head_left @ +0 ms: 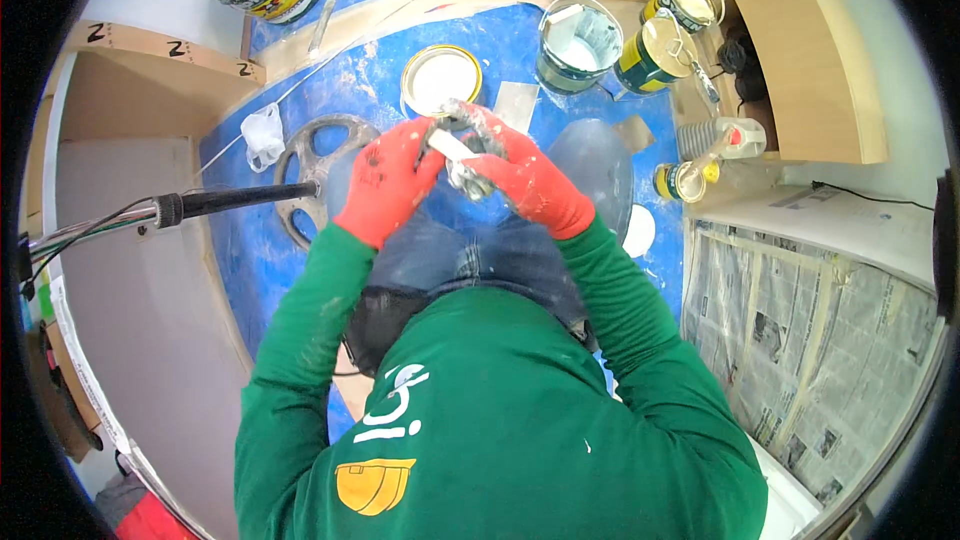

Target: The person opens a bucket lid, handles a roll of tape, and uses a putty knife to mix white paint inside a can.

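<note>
While the red-gloved right hand (532,177) curls its fingers around a small white cylindrical piece (450,146), the left hand (386,180) meets its left end, the firmness of that hold unclear. The piece sits between them, above the jeans (470,252); beyond, a yellow-rimmed round object (441,80) and a bucket (580,52) rest on blue floor covering (500,30).

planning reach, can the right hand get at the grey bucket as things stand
Probably, with a lean: nothing visible blocks the right hand from the grey bucket, though that hand is busy with a white piece.
</note>
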{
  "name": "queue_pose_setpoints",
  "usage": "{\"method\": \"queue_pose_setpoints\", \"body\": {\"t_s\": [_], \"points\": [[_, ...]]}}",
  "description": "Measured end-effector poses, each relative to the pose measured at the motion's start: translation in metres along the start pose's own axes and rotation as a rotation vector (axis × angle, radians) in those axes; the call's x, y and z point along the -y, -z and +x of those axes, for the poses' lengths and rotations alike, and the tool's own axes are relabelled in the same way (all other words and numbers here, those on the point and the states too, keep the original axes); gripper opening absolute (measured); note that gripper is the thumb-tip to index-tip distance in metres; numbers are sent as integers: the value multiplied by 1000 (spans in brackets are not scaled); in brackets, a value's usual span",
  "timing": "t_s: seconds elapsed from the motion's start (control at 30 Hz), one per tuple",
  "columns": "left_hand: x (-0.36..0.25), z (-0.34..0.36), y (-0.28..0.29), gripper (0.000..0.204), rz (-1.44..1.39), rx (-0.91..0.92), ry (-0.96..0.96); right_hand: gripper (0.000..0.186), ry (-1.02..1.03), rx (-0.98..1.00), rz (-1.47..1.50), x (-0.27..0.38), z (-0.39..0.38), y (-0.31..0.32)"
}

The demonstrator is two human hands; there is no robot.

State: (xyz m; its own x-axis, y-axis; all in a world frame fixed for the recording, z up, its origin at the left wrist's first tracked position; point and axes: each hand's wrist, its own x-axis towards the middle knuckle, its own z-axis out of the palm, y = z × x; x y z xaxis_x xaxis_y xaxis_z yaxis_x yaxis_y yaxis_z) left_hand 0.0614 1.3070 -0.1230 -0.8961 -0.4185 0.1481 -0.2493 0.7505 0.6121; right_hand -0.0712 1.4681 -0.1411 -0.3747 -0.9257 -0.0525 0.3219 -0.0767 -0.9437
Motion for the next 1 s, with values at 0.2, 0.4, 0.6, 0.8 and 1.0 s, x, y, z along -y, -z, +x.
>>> {"method": "queue_pose_setpoints", "body": {"t_s": [0.2, 0.4, 0.6, 0.8, 1.0], "points": [[49, 38, -10, 32, -479, 166, 229, 27, 158, -128, -169, -10, 17, -12], [62, 110, -31, 33, -527, 399, -55, 30, 179, -324, -182, -3, 26, -6], [69, 143, -81, 37, -581, 601, -16, 32, 263, -591, -267, -11, 28, 9], [83, 89, -59, 42, -840, 541, 262, 32, 37, -488, -51, 2, 18, -23], [96, 48, -51, 37, -467, 361, 118, 33, -53, -354, -6, -14, 17, -35]]}}
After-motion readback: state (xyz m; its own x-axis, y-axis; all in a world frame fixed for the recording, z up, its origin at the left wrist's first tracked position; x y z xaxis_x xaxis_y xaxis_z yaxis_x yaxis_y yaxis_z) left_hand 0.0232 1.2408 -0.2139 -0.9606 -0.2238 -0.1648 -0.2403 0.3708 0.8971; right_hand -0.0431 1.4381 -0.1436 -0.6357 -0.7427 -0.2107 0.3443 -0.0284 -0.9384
